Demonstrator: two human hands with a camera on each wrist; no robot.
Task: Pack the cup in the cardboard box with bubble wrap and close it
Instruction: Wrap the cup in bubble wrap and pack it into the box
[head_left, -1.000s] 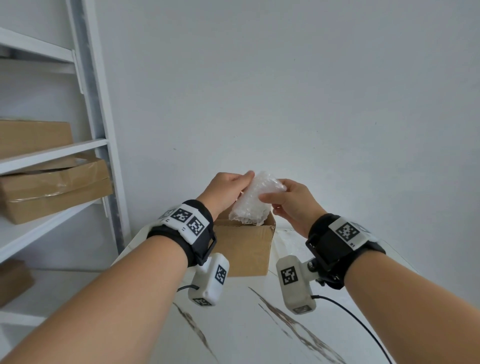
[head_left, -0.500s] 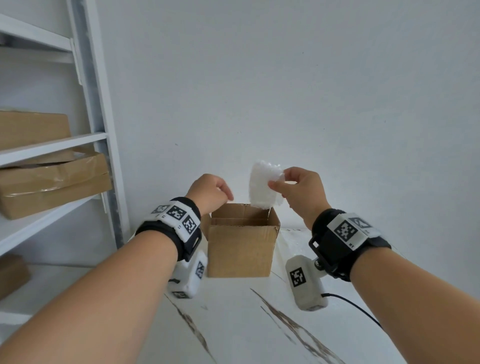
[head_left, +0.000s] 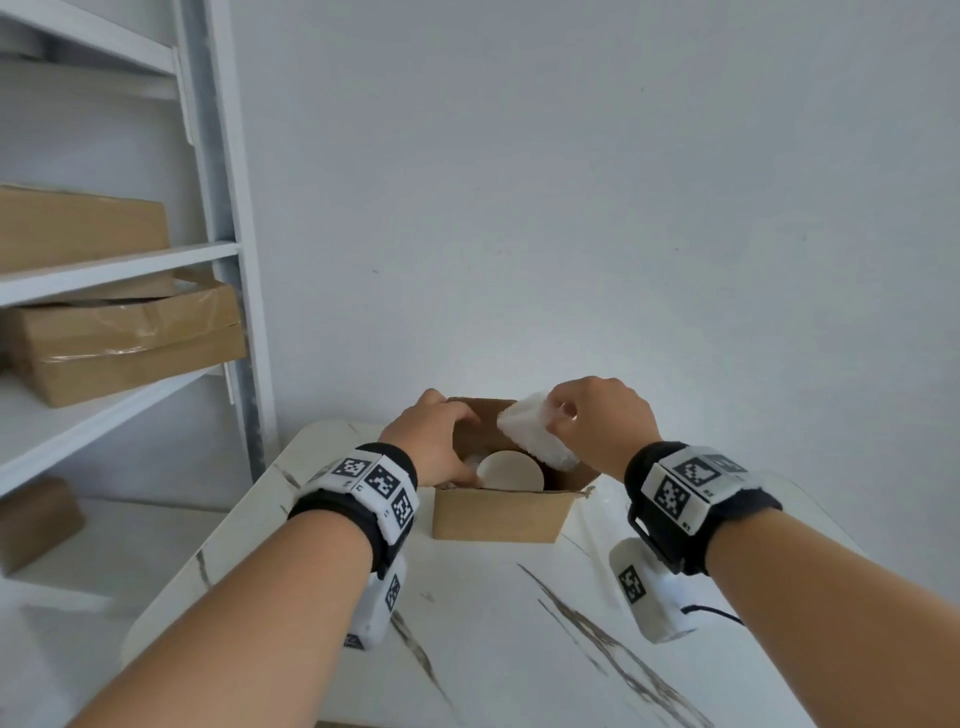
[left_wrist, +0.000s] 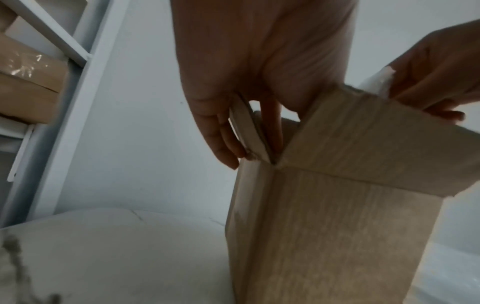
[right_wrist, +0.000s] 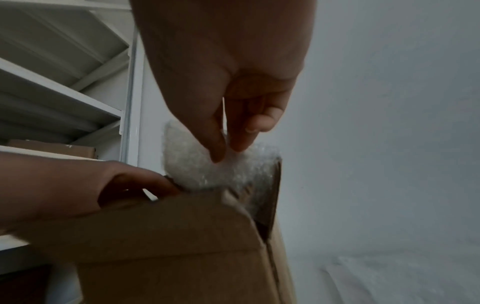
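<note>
An open cardboard box (head_left: 498, 512) stands on the white marbled table (head_left: 493, 623). Inside it shows the round pale cup (head_left: 511, 470). My left hand (head_left: 441, 447) reaches over the box's left side and pinches the left flap (left_wrist: 242, 131), thumb outside and fingers inside. My right hand (head_left: 563, 415) pinches a wad of white bubble wrap (head_left: 535, 436) over the box's right half, its lower end inside the opening next to the cup. In the right wrist view, thumb and forefinger nip the bubble wrap (right_wrist: 205, 168) above the box (right_wrist: 182, 257).
A white metal shelf rack (head_left: 223, 260) stands at the left, holding several taped cardboard boxes (head_left: 130, 343). A plain wall is close behind the table. A black cable (head_left: 717, 613) trails from the right wrist camera across the table's right side.
The right hand has lowered the bubble wrap from above the box into its opening. The left hand has let go of the wrap and taken hold of the box's left flap.
</note>
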